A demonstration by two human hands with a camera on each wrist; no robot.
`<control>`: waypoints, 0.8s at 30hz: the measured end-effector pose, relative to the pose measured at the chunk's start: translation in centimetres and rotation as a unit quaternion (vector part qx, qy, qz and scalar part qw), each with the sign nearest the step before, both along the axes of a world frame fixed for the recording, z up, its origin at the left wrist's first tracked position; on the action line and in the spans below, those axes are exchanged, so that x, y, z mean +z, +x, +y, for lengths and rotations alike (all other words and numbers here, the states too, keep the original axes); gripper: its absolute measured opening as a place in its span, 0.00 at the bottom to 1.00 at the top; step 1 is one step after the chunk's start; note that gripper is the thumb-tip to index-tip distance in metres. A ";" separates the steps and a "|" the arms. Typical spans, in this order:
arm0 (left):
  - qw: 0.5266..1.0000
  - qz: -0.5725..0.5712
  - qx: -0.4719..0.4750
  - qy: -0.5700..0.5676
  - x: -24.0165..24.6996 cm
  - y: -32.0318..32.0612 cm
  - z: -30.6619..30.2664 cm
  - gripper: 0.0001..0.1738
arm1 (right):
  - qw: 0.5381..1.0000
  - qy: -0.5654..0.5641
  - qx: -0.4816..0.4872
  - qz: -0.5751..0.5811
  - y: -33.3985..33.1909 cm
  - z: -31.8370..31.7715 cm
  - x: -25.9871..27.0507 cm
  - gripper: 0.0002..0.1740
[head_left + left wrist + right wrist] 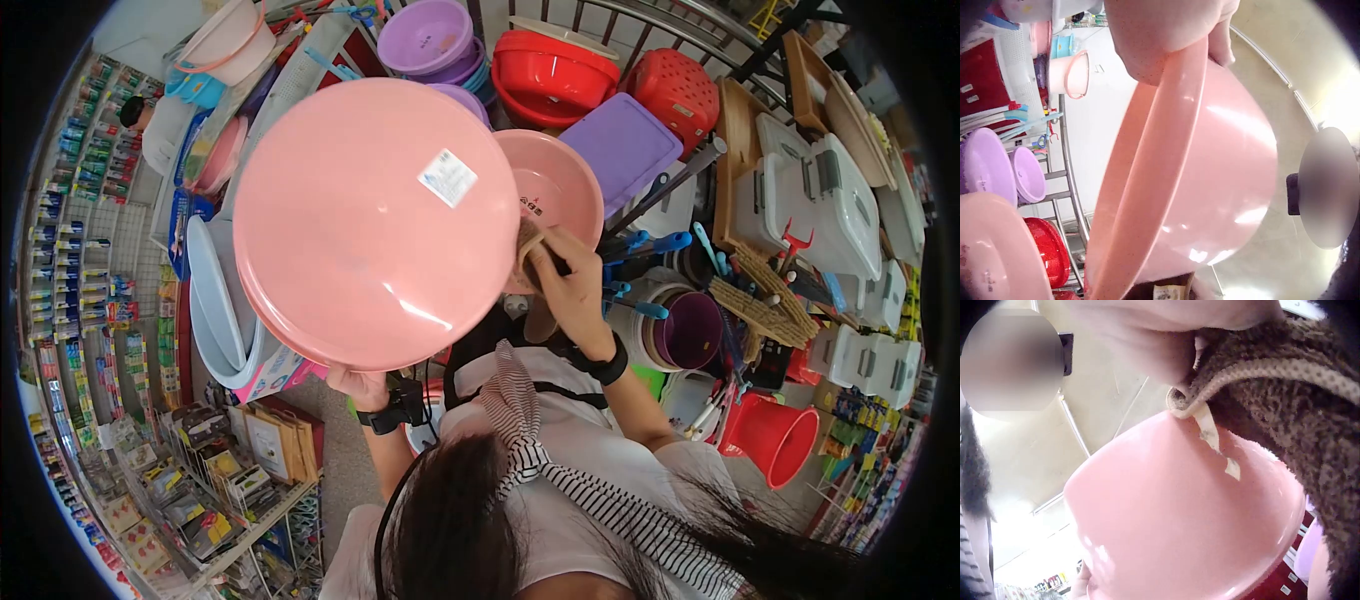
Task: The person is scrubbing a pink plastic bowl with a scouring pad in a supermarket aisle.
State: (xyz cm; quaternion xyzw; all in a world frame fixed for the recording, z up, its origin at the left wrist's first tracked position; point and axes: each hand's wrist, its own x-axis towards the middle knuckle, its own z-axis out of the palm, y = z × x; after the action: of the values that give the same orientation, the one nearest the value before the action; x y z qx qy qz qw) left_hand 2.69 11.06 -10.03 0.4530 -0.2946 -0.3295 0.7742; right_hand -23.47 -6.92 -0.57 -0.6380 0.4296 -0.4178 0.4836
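The left hand (357, 387) pinches the rim of a pink basin (375, 225), its underside, with a white sticker (447, 178) too small to read, facing the camera. Just beside the basin, the right hand (572, 290) pinches a brown cloth (1272, 400), from whose light edging a pale tag (1215, 439) hangs, its print illegible.

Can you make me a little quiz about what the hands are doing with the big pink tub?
1. True or false: the left hand grips the rim of the big pink tub.
2. What does the right hand hold?
A) a red bucket
B) a fluffy brown cloth
C) a purple lid
3. Fill in the colour: the sticker on the big pink tub is ____.

Key: 1 true; 2 B; 3 white
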 end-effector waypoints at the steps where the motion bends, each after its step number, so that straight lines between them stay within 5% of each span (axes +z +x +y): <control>1: 0.932 0.311 -0.099 -0.159 0.7 -0.1 -0.3 0.32 | 0.999 -0.036 -0.014 0.001 0.5 0.5 -0.1 0.09; 4: 0.945 0.297 -0.072 -0.116 1.0 0.3 0.0 0.40 | 0.996 -0.078 -0.031 0.008 1.2 1.7 -0.8 0.14; 10: 0.944 0.291 -0.061 -0.143 2.8 -1.0 -0.7 0.36 | 0.980 -0.171 -0.105 -0.009 2.1 2.7 0.0 0.19; 16: 0.965 0.257 -0.009 -0.056 4.4 -2.0 -1.5 0.35 | 0.931 -0.360 -0.054 0.034 2.7 3.8 0.8 0.27; 24: 0.994 0.110 0.017 0.006 7.6 -4.2 -3.2 0.43 | 0.921 -0.386 0.001 0.044 3.5 4.0 1.9 0.30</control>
State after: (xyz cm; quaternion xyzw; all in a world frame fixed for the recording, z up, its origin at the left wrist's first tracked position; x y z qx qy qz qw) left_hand -1.50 7.82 -2.43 0.4234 -0.1981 -0.3655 0.8049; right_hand -20.00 -2.92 1.30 -0.7934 0.2550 -0.5224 0.1805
